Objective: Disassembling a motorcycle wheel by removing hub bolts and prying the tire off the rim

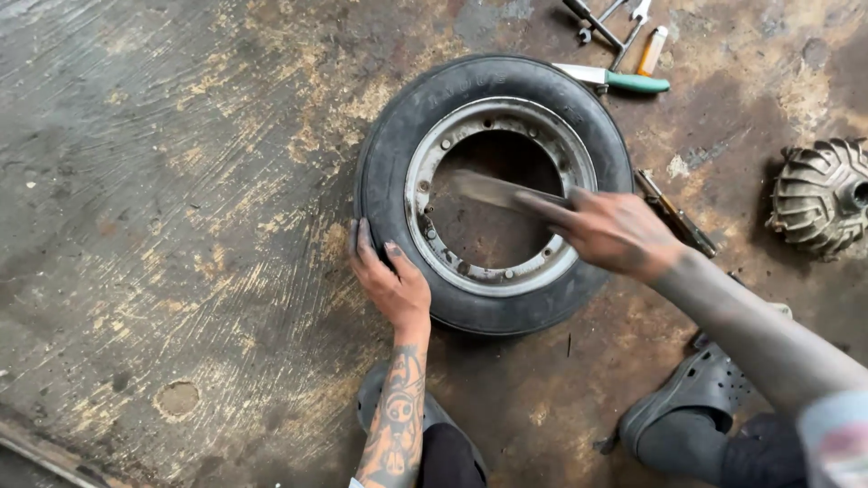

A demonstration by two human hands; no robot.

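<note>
Steel lever: a flat, worn tyre lever (493, 190) is clenched in the right hand (615, 230), its blade reaching out from the grip across the open centre of the rim (425, 194).
Right grip: fingers closed round the lever's near end, forefinger laid along the blade; wrist low, forearm running back toward the body.
Left grip: the left hand (391, 280) is pressed flat and spread on the near sidewall of the tyre (380, 172), clasping nothing; wrist straight, tattooed forearm directly behind it.
Doing it well: in my judgement the lever tip should seat between bead and rim edge before any prying, with the flat hand bearing down to keep the wheel from sliding on the floor (181, 226).
Wheel: lies flat on the stained concrete, just ahead of both grips.
Beyond the right grip: a green-handled tool (624, 81) touches the tyre's far edge; a ribbed metal part (818, 194) sits well apart.
Behind the grips: dark clogs (687, 398).
</note>
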